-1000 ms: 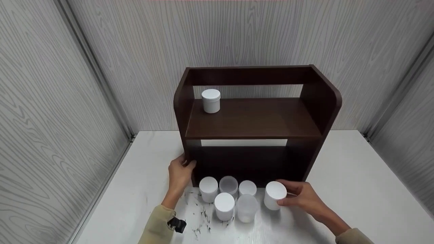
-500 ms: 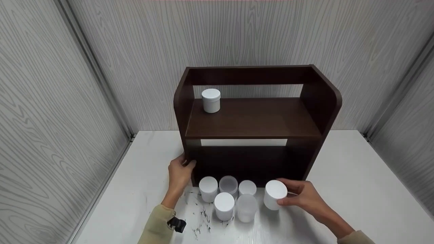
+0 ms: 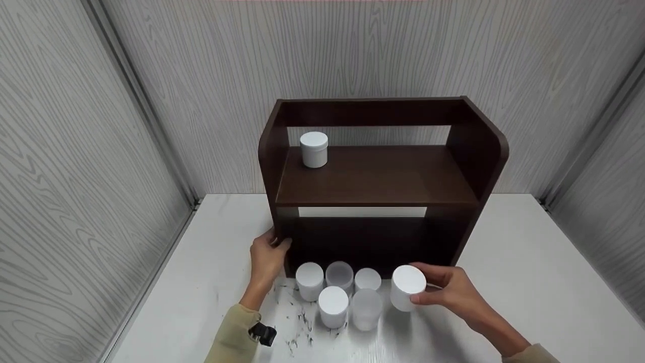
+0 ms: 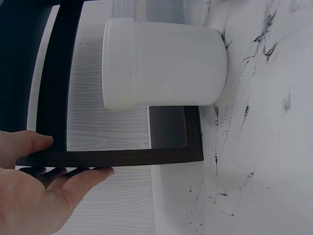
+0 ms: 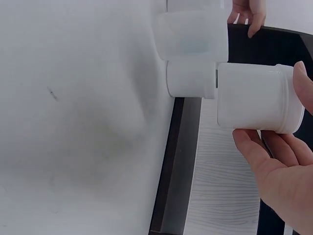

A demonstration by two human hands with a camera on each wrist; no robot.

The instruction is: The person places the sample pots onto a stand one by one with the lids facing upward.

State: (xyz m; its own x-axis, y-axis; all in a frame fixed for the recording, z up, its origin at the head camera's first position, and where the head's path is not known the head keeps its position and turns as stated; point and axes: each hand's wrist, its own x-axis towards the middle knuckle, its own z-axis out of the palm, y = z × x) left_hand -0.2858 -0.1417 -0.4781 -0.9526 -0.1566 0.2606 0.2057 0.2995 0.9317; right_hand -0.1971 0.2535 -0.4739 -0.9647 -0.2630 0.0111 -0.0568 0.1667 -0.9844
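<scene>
Along its left side panel, the dark brown shelf (image 3: 378, 176) is gripped by my left hand (image 3: 267, 259); the left wrist view shows the thumb on one face and the fingers on the other. My right hand (image 3: 448, 290) holds a white lidded jar (image 3: 407, 288) between thumb and fingers near the lid, raised off the table in the right wrist view (image 5: 254, 98). To its left stand white jars (image 3: 310, 281) and translucent jars (image 3: 367, 309), in two rows before the shelf. One more white jar (image 3: 314, 150) sits on the upper board, at the left.
The white table (image 3: 201, 302) has dark scuff marks (image 3: 305, 322) in front of the jars. Grey wood-patterned walls (image 3: 373, 50) enclose the back and both sides. A small black device (image 3: 263, 334) is strapped to the left wrist.
The white jar in my right hand has risen slightly and tilted a little. My left hand stays on the shelf's side, and the other jars have not moved.
</scene>
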